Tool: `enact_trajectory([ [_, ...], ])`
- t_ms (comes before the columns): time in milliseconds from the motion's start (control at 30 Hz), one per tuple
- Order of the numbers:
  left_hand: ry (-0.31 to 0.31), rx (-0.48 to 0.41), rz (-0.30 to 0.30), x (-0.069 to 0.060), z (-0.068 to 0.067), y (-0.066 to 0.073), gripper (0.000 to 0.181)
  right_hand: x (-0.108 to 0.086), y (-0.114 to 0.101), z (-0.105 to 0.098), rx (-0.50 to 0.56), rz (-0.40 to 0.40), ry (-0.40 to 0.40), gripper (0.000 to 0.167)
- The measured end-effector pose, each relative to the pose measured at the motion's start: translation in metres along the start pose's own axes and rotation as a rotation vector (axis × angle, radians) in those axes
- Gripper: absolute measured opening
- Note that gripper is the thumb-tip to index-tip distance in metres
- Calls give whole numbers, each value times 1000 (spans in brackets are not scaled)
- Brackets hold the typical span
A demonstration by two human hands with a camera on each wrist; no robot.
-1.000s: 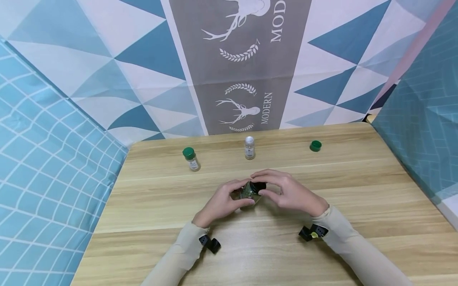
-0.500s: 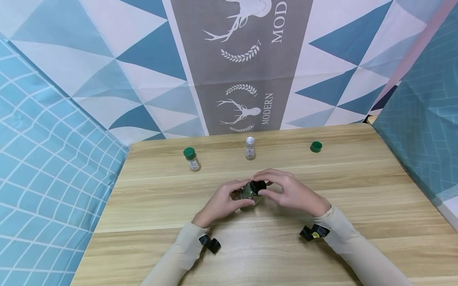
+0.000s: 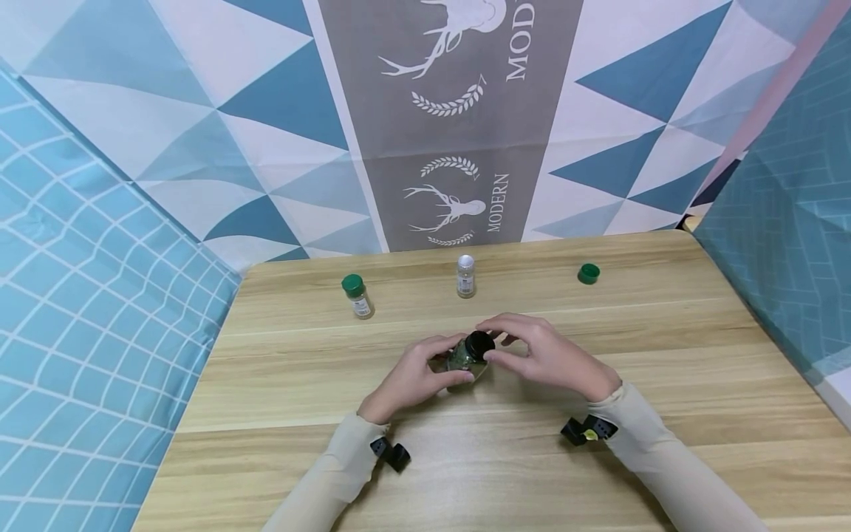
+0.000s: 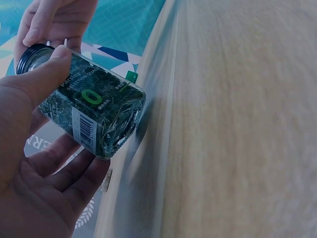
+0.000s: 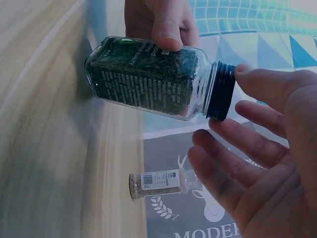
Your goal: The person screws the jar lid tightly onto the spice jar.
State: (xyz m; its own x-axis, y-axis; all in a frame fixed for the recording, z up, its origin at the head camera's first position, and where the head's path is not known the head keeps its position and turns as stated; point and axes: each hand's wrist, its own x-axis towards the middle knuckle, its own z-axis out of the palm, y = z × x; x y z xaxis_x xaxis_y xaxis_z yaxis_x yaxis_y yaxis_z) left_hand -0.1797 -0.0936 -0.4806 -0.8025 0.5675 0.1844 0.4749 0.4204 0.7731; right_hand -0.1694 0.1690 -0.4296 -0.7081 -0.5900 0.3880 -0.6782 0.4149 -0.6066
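A square glass jar of dried green herbs [image 3: 463,357] with a black cap [image 5: 221,91] is tilted, its cap toward the right hand. My left hand [image 3: 419,372] grips the jar's body, thumb on one side and fingers around the other, as the left wrist view shows. At the cap is my right hand [image 3: 548,356]; in the right wrist view its thumb and a fingertip touch the cap, the other fingers spread loosely below. The cap sits on the jar's neck, with clear glass threads or rim just beneath it.
Toward the back of the wooden table [image 3: 299,384] stand a small green-capped jar [image 3: 359,299] at left and a small silver-capped jar [image 3: 465,278] in the middle. A loose green cap [image 3: 588,274] lies at back right. Patterned cloths hang behind and beside.
My right hand has shifted slightly right and its fingers have loosened around the black cap, which shows more. My left hand keeps its grip on the jar.
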Motion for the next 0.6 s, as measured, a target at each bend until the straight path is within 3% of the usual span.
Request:
enact_trajectory([
  [367, 15, -7, 33, 0, 1, -1, 63, -1, -6, 3, 28, -70, -10, 49],
  [600, 7, -24, 47, 0, 0, 0, 64, -2, -10, 8, 44, -52, -55, 53],
])
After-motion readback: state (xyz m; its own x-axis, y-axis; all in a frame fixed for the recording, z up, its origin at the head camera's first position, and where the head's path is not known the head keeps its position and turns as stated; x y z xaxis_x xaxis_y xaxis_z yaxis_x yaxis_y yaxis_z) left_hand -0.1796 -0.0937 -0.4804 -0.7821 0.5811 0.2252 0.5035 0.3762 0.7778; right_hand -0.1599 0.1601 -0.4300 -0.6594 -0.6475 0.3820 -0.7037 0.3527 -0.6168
